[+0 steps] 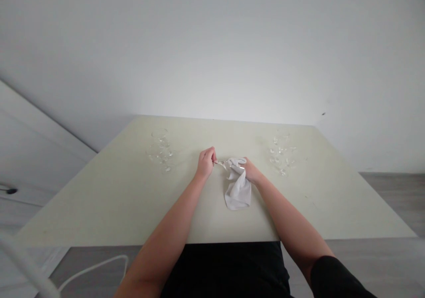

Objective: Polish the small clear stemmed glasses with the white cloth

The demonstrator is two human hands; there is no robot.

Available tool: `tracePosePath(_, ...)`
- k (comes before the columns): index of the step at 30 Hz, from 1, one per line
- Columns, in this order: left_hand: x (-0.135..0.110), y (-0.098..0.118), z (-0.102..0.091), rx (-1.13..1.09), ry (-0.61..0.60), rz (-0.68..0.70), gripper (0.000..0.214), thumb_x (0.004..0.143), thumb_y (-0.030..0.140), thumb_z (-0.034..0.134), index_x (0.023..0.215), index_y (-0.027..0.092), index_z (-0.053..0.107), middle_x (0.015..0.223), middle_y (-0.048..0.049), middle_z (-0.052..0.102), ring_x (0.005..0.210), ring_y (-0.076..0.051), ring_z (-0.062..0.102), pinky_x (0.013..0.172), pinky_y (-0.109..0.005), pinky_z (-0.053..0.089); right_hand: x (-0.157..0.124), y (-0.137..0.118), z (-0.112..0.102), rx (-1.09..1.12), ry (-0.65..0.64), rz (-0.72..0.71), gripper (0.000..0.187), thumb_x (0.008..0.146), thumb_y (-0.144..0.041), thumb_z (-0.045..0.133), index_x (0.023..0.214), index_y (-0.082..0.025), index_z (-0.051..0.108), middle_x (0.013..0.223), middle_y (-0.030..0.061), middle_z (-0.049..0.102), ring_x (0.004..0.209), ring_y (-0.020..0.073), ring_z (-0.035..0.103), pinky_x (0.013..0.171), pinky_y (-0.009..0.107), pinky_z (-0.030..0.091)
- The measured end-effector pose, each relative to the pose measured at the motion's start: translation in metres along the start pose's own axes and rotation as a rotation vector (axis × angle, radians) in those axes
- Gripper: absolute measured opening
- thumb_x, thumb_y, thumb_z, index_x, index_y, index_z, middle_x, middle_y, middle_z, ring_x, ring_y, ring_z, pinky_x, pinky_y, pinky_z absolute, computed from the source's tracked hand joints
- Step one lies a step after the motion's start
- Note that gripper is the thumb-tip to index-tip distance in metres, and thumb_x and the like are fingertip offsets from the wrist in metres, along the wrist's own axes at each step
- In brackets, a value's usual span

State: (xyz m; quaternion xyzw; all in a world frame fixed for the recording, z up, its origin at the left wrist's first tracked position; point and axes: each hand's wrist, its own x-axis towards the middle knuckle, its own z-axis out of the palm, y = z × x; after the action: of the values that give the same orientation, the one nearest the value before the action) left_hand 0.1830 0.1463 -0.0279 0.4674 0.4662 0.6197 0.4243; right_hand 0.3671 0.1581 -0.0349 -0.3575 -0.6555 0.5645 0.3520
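Observation:
My left hand (206,161) pinches the stem end of a clear glass (220,163) held over the middle of the cream table (116,200). My right hand (251,170) grips a white cloth (238,187) wrapped around the glass's other end; most of the glass is hidden inside the cloth. The cloth's loose end hangs down toward me, onto the tabletop.
A group of clear glasses (160,152) stands at the far left of the table, and another group of glasses (282,154) at the far right. A white wall rises behind the table. A white cable (93,267) lies on the grey floor at lower left.

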Motion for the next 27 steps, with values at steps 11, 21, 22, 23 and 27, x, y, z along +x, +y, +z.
tracePosePath(11,0.008,-0.005,-0.008,-0.091,-0.088,-0.119,0.043,0.080,0.042,0.053,0.047,0.019,0.037,0.044,0.0016,0.042,0.037,-0.007,0.029,0.038,-0.021,0.016,0.001,-0.002,-0.002,-0.020,-0.118,-0.035,0.056,0.059,-0.036,0.084,0.105,-0.021,0.055,0.085,-0.0009,0.064,0.071,0.0138,0.055,0.067,0.026,0.042)
tracePosePath(21,0.003,-0.002,0.001,-0.210,-0.007,-0.103,0.042,0.077,0.042,0.059,0.049,0.019,0.037,0.048,0.0032,0.040,0.040,-0.006,0.033,0.038,-0.019,0.017,-0.001,-0.007,0.002,0.213,0.057,0.064,0.029,0.064,-0.040,0.072,0.085,-0.020,0.068,0.065,-0.0012,0.058,0.063,0.0160,0.050,0.059,0.028,0.041)
tracePosePath(22,0.003,-0.003,0.001,-0.220,0.004,-0.117,0.043,0.077,0.042,0.060,0.049,0.019,0.037,0.048,0.0034,0.039,0.039,-0.006,0.032,0.038,-0.019,0.016,-0.001,-0.007,0.002,0.274,0.100,0.105,0.031,0.064,-0.041,0.071,0.087,-0.020,0.068,0.063,-0.0016,0.056,0.061,0.0160,0.050,0.057,0.028,0.041)
tracePosePath(23,0.004,-0.004,0.002,-0.232,0.015,-0.128,0.043,0.077,0.042,0.060,0.049,0.018,0.037,0.047,0.0035,0.039,0.039,-0.006,0.032,0.038,-0.019,0.016,0.000,-0.006,0.003,0.336,0.141,0.145,0.031,0.065,-0.041,0.071,0.087,-0.020,0.068,0.062,-0.0017,0.056,0.060,0.0162,0.050,0.057,0.029,0.041)
tracePosePath(27,0.006,-0.003,0.003,-0.316,0.083,-0.127,0.041,0.078,0.040,0.061,0.053,0.018,0.037,0.049,0.0042,0.042,0.037,-0.004,0.026,0.038,-0.019,0.014,0.005,-0.007,0.012,0.598,0.268,0.190,0.029,0.069,-0.047,0.070,0.080,-0.021,0.064,0.071,0.0020,0.064,0.069,0.0191,0.058,0.067,0.032,0.051)
